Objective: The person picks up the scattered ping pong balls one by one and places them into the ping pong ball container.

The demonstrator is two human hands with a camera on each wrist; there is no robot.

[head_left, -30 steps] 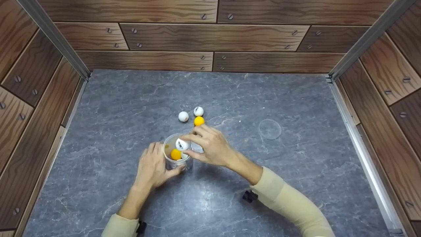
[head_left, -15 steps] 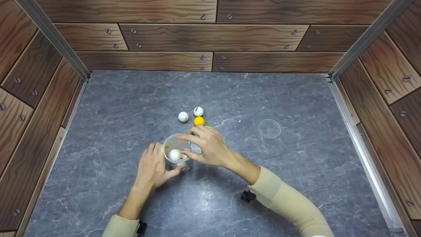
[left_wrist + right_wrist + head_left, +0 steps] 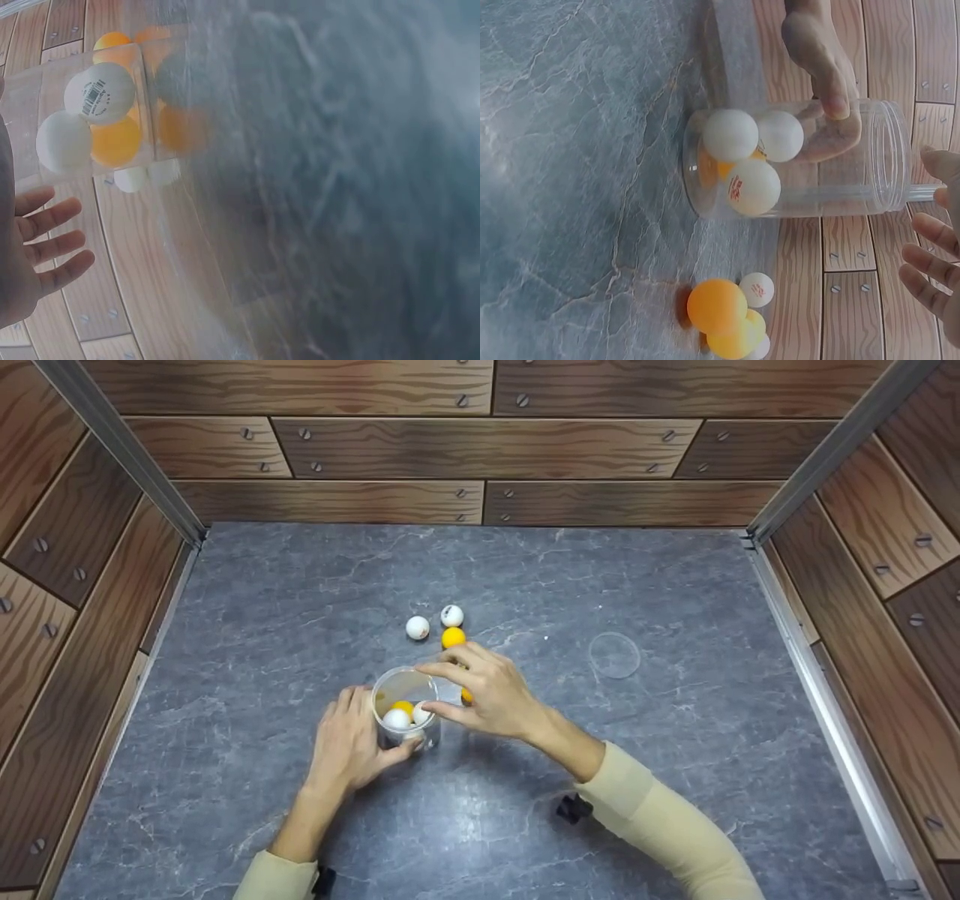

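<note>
Just left of the middle of the worktop (image 3: 690,585), in the head view, a clear jar (image 3: 380,681) stands mouth up, holding white balls (image 3: 397,720) and an orange ball (image 3: 403,708). The left hand (image 3: 349,739) grips its side, thumb across the near wall; the right hand (image 3: 491,690) is at the mouth, thumb and forefinger well apart with nothing between them. Toward the back edge lie loose balls (image 3: 418,628); a clear disc (image 3: 615,655) (perhaps the jar's lid) lies nearer the right edge.

In the left wrist view, four fingers show beside the jar, spaced apart, and one white ball carries dark print.

In the right wrist view, three white balls rest low in the jar. It looks light, smooth and easily tipped, best held round the wall below its rim; the balls seem hollow and apt to roll, suiting a gentle pinch across the widest part.
</note>
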